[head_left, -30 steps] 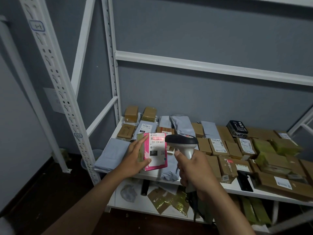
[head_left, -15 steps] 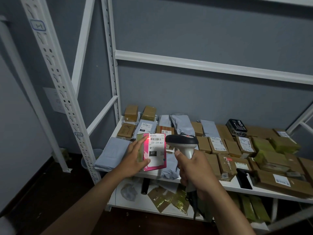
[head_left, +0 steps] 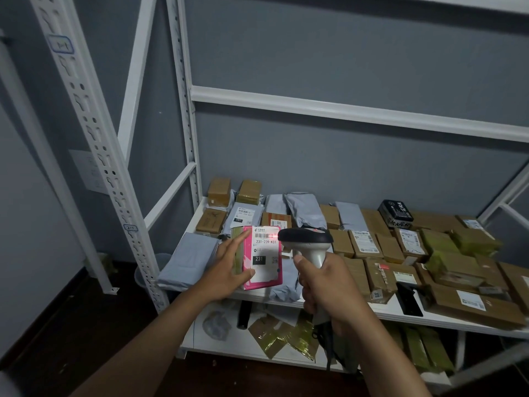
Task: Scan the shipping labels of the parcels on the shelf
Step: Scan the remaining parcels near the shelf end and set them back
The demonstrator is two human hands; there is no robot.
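1. Fingers (head_left: 239, 242) of the left hand (head_left: 229, 270) lie straight along the left edge of a pink parcel (head_left: 264, 257), with the thumb hooked under its lower left corner; the parcel is pinched between them and held upright in front of the shelf (head_left: 395, 313).
2. The right hand (head_left: 326, 285) is wrapped round the grip of a handheld scanner (head_left: 307, 245). The scanner head sits just right of the parcel's top edge.
3. The shipping label (head_left: 264, 247) faces the camera. The code "231-239-K01" and a black box reading "231" are legible; a faint reddish band lies across the barcode at the top. Smaller print is too fine to read.
4. Hidden or cut off: the lower end of the scanner grip is covered by the right hand; whether a finger is on the trigger cannot be told. The parcel's left strip is partly covered by the left fingers. The shelf runs out of view at the right.
5. Count: one pink parcel held, one scanner, two hands. Brown boxes (head_left: 369, 245) and grey bags (head_left: 189, 257) crowd the shelf, overlapping too much for an exact count; one black box (head_left: 396, 213) stands at the back.
6. Gold wrappers (head_left: 283, 336) lie on the lower level, partly hidden by the shelf and forearms.
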